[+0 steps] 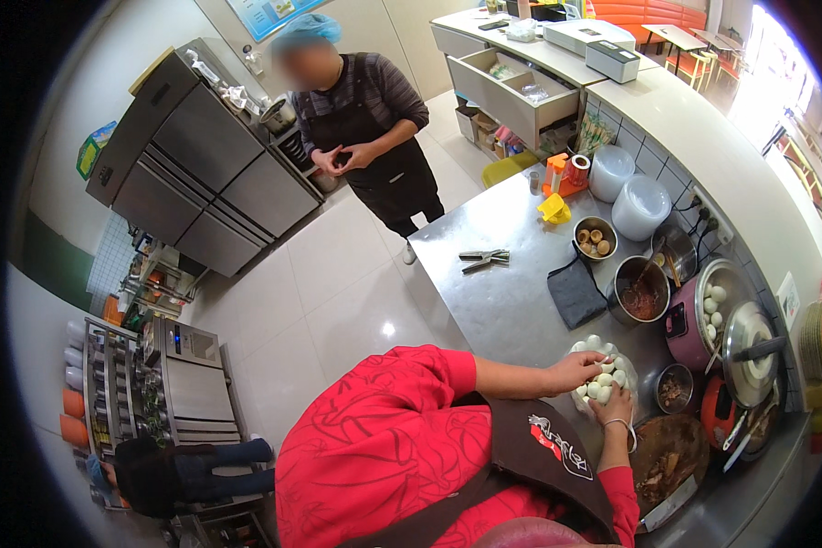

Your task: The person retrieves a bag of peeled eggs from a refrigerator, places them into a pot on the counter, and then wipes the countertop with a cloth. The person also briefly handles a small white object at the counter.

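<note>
A clear plastic bag [631, 380] full of peeled white eggs [593, 390] rests on the steel worktop [520, 301]. My left hand [581, 370] reaches over the eggs from the far side, its fingers bent at the bag's opening. My right hand [614, 405] cups the near side of the bag, fingers against the eggs. What lies beneath both palms is hidden. A thin white loop [632, 438] hangs at my right wrist. Just beside the bag stands a small steel bowl [673, 388] of brown food.
A round chopping board [692, 438] carries meat and a cleaver [668, 505]. Behind the bag stand a sauce pot [640, 301], a pink cooker [681, 335] with eggs, and its lid [750, 370]. A dark cloth [575, 293] and metal tongs [484, 259] lie farther off. A co-worker [366, 116] stands beyond.
</note>
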A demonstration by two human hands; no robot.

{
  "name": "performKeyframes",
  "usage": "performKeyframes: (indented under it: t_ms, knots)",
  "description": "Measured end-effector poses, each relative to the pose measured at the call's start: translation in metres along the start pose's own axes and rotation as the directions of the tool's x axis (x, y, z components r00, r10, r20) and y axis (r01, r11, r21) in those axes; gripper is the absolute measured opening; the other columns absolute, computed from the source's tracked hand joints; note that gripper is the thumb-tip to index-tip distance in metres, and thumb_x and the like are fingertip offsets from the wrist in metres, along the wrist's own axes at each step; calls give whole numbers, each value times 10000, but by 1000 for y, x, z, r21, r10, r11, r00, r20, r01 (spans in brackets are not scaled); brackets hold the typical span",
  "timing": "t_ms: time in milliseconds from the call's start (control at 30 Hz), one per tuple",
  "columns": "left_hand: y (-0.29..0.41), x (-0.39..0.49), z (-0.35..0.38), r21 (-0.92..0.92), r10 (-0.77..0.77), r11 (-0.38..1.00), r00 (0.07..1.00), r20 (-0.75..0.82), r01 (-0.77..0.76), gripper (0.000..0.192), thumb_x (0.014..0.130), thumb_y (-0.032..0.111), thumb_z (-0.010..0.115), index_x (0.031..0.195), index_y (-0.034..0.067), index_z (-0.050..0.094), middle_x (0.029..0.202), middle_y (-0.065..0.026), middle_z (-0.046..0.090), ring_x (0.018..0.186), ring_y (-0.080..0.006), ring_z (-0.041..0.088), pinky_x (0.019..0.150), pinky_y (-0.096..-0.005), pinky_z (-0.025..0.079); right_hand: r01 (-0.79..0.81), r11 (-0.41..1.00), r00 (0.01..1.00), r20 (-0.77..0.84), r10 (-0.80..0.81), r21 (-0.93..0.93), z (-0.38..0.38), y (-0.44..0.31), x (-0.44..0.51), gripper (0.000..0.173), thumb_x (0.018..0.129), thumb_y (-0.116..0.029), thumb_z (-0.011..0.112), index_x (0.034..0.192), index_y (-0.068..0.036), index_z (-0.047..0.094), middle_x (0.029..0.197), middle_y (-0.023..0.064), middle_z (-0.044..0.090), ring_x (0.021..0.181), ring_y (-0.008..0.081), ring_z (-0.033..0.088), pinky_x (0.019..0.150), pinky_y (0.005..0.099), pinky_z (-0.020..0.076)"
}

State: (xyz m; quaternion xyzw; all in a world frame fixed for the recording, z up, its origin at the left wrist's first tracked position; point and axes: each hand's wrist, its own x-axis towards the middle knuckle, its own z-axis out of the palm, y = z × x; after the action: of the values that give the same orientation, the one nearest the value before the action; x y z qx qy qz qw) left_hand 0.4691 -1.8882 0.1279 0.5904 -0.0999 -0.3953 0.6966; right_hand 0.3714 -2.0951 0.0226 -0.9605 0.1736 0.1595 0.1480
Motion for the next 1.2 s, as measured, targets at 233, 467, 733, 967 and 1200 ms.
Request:
performKeyframes:
  t_ms: [233,467,733,967,1200]
  knots:
    - [3,-2,1,11,5,1000,1000,-5,-5,350,987,182,557,1324,110,620,787,71,535,695,-42,439,609,-234,381,7,1000,1000,-18,-7,17,8,1,0,872,701,-487,811,1401,-115,447,1300,246,516,1198,429,509,1035,465,424]
    - [5,-1,1,-10,-9,1000,1000,10,9,356,982,176,558,1327,104,617,777,71,531,673,-39,426,590,-235,366,-15,1000,1000,12,15,0,5,-3,-1,866,718,-530,784,1388,-103,437,1304,260,533,1193,443,515,1030,484,422]
    - [6,-1,0,9,-9,1000,1000,25,9,363,981,169,554,1330,89,613,830,55,573,709,-42,457,616,-232,387,-68,998,995,68,66,20,0,-12,-1,910,697,-585,778,1374,-78,444,1292,273,539,1211,437,513,1037,479,416]
    - [3,1,0,19,-21,1000,1000,18,20,362,984,167,552,1331,84,614,916,36,623,774,-45,494,674,-231,427,-69,998,997,31,69,7,14,-7,5,826,728,-572,754,1306,-55,469,1231,265,585,1175,425,548,1021,476,427]
    - [10,-3,1,14,-28,1000,999,16,27,359,986,171,551,1330,93,619,887,53,599,758,-40,478,661,-223,413,-85,995,996,14,85,42,25,-4,10,715,751,-493,742,1237,-41,477,1203,264,590,1142,429,566,977,484,463]
